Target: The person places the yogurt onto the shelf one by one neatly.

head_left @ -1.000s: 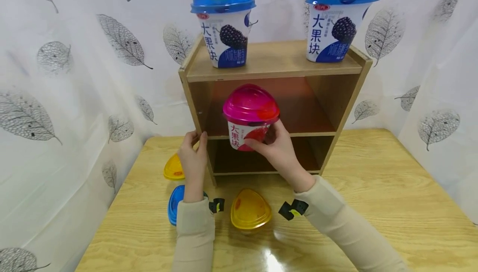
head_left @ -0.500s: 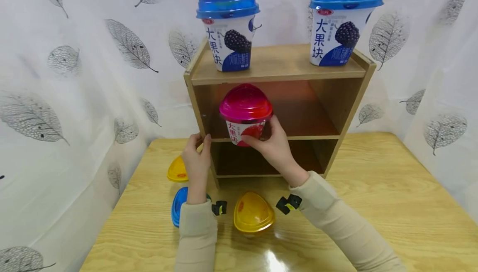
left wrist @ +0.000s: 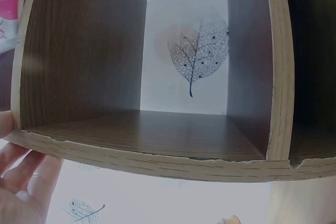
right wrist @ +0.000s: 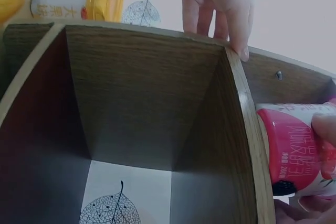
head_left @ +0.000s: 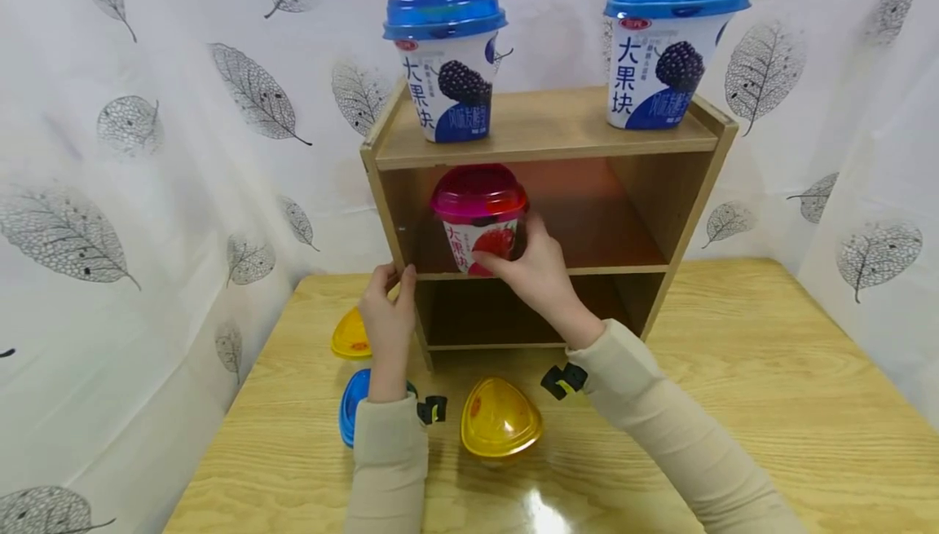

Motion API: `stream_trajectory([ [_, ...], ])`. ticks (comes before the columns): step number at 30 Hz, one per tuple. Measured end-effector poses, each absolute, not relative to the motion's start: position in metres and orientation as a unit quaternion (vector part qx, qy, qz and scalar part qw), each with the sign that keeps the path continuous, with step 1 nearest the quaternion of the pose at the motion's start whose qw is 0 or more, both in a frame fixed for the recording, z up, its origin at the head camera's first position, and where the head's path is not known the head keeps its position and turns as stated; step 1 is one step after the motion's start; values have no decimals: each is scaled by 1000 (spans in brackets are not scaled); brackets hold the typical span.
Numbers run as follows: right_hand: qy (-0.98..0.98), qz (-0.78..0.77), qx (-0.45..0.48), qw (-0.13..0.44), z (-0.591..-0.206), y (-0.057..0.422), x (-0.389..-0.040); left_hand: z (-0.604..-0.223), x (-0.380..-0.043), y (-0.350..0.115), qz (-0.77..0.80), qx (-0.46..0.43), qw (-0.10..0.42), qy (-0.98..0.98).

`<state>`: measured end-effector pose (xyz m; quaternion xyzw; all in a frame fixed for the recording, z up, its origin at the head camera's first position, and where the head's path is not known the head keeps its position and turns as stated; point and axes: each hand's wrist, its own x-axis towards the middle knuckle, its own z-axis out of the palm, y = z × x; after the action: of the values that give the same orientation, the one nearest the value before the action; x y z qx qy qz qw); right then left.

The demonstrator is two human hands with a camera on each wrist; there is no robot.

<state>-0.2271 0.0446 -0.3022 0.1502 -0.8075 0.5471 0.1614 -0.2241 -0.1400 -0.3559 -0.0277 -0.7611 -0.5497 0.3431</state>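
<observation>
My right hand (head_left: pixel 539 269) grips a yogurt cup (head_left: pixel 480 224) with a pink lid and a strawberry picture, thumb on its front. The cup stands upright at the left of the middle compartment of a wooden shelf (head_left: pixel 623 269), its base close over the shelf board in the right wrist view. My left hand (head_left: pixel 389 314) pinches the shelf's left side panel where the middle board meets it; in the left wrist view its fingers (left wrist: pixel 44 182) lie along the panel's outer face. Two blue-lidded yogurt cups, one left (head_left: pixel 447 61) and one right (head_left: pixel 660 45), stand on the shelf's top.
A yellow-lidded cup (head_left: pixel 501 420) stands on the wooden table (head_left: pixel 770 403) in front of the shelf. Partly behind my left arm are a blue-lidded cup (head_left: pixel 354 408) and another yellow-lidded cup (head_left: pixel 352 334). A leaf-patterned curtain (head_left: pixel 220 191) surrounds the table.
My right hand has moved the pink-lidded cup forward into the middle compartment and slightly left. My left hand keeps its hold on the side panel. The head view has shifted a little.
</observation>
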Motion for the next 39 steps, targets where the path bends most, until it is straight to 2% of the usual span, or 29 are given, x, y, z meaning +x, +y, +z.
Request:
stream_trajectory([
  [21, -814, 535, 158, 162, -297, 29, -248, -359, -224, -140, -536, -27, 344, -771],
  [28, -826, 520, 151, 159, -298, 36, -238, -359, -224, -140, -539, -26, 346, -767],
  [31, -823, 513, 150, 193, -305, 46, -227, -360, -225, -139, -538, -22, 343, -770],
  [37, -778, 477, 222, 344, -329, 74, -206, -361, -225, -139, -539, -20, 345, -769],
  [39, -769, 457, 237, 378, -340, 83, -201, -360, -225, -140, -538, -19, 347, -768],
])
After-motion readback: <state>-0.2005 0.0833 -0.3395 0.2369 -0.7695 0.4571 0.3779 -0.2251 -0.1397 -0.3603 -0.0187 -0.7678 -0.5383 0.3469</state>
